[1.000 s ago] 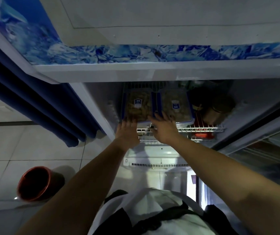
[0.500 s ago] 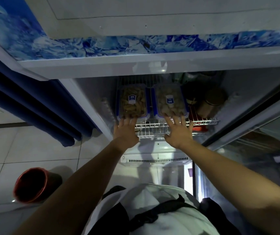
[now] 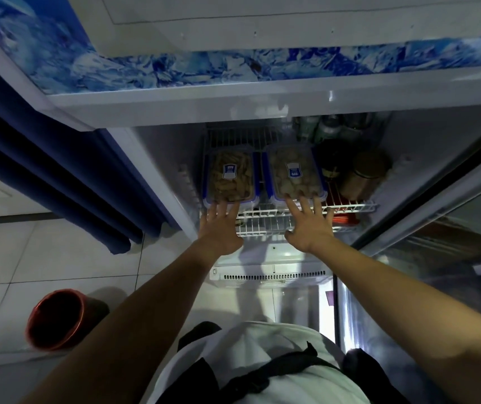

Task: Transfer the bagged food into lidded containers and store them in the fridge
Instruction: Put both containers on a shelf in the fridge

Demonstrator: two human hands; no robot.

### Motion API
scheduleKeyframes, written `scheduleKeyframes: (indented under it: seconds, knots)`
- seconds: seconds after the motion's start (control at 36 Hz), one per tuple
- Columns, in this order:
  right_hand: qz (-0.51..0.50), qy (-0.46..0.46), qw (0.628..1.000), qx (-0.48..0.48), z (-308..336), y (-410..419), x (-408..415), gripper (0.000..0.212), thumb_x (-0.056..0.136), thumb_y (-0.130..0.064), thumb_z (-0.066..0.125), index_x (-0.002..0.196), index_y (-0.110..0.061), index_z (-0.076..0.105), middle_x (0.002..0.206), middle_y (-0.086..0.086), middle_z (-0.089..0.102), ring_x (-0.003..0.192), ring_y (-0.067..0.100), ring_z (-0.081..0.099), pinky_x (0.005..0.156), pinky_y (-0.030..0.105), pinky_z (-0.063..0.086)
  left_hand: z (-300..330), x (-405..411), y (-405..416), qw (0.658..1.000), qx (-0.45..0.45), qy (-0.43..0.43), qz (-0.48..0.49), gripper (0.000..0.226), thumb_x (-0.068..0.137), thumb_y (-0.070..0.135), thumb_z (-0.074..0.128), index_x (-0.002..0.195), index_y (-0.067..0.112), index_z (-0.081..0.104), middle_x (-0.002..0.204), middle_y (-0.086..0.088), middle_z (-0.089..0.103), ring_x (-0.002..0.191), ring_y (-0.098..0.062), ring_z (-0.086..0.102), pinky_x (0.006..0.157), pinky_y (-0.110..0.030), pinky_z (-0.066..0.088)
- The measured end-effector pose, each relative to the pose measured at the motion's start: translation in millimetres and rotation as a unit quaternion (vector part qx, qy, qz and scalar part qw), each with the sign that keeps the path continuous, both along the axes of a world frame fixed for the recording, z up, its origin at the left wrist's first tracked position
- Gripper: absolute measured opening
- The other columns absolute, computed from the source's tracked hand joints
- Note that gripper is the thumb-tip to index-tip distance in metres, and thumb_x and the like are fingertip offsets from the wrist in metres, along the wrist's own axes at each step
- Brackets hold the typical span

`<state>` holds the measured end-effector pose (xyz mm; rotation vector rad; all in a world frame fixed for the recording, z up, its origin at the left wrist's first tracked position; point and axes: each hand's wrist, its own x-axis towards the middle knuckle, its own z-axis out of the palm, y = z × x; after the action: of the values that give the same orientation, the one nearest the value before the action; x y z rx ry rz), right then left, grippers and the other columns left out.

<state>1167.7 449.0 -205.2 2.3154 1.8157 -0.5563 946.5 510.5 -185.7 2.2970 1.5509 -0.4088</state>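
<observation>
Inside, two lidded containers (image 3: 230, 176) (image 3: 295, 173), two hands (image 3: 219, 232) (image 3: 310, 230), one wire shelf (image 3: 350, 206)

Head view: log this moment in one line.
left hand open at left container | right hand open at right container | both on wire shelf | fridge open

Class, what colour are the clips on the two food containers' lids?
Blue, on both containers; the head view shows it.
</observation>
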Motion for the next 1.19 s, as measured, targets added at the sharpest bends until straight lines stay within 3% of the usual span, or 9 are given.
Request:
scheduleKeyframes:
  seconds: [0.25,0.36,0.61,0.78,1.03,1.19]
  knots:
    - [-0.039,0.036,0.999,0.004,18.6,-24.5,-16.5,0.091,0.092,-0.056,0.053,0.157,-0.041,-0.008,0.168,-0.003,-0.014,0.153,0.032,-0.014,0.118,0.062,-0.002,13.0,-16.2,-22.7,0.999,0.003,-0.001,-0.041,0.097,0.093,0.047,0.060,0.159,0.031,-0.009,0.168,-0.005,-0.017,0.154,-0.035,-0.009,0.124,-0.053,0.001]
    - [-0.044,0.049,0.997,0.029,21.4,-57.8,-42.7,0.089,0.091,-0.056,0.052,0.158,-0.041,-0.005,0.168,-0.002,-0.012,0.153,0.030,-0.014,0.119,0.063,-0.001,18.1,-34.7,-39.4,0.995,0.050,0.003,-0.084,0.094,0.093,0.052,0.057,0.160,0.028,-0.005,0.168,-0.007,-0.012,0.154,-0.036,-0.006,0.123,-0.053,0.002]
    - [-0.108,0.071,0.989,0.078,45.8,-135.2,-122.7,0.080,0.094,-0.055,0.050,0.158,-0.042,0.003,0.169,-0.002,-0.007,0.154,0.028,-0.011,0.120,0.061,0.001,33.0,-107.1,-91.0,0.989,0.050,-0.043,-0.131,0.090,0.094,0.050,0.054,0.160,0.032,-0.003,0.168,-0.004,-0.012,0.154,-0.034,-0.008,0.123,-0.055,0.005]
    - [-0.145,0.076,0.977,0.133,70.1,-196.5,-188.2,0.080,0.093,-0.056,0.051,0.158,-0.042,0.007,0.169,-0.002,-0.001,0.154,0.025,-0.005,0.120,0.058,0.006,41.5,-160.2,-136.3,0.984,0.024,-0.111,-0.136,0.087,0.095,0.056,0.052,0.159,0.036,-0.002,0.168,0.000,-0.017,0.154,-0.030,-0.013,0.123,-0.051,-0.003]
    - [-0.207,0.118,0.954,0.185,111.2,-290.6,-264.2,0.071,0.094,-0.056,0.053,0.156,-0.040,0.022,0.168,-0.006,0.007,0.154,0.020,0.000,0.119,0.051,0.005,56.2,-215.9,-210.9,0.973,0.006,-0.193,-0.126,0.084,0.094,0.055,0.055,0.160,0.035,0.006,0.169,0.000,-0.007,0.154,-0.028,-0.007,0.123,-0.047,-0.001]
    - [-0.219,0.051,0.940,0.257,163.7,-344.6,-263.0,0.068,0.093,-0.057,0.055,0.154,-0.043,0.028,0.167,-0.006,0.015,0.154,0.018,0.003,0.118,0.048,0.005,84.0,-212.7,-250.2,0.953,0.017,-0.258,-0.160,0.083,0.093,0.055,0.058,0.158,0.039,0.008,0.169,0.003,-0.003,0.155,-0.026,-0.005,0.123,-0.046,0.000]
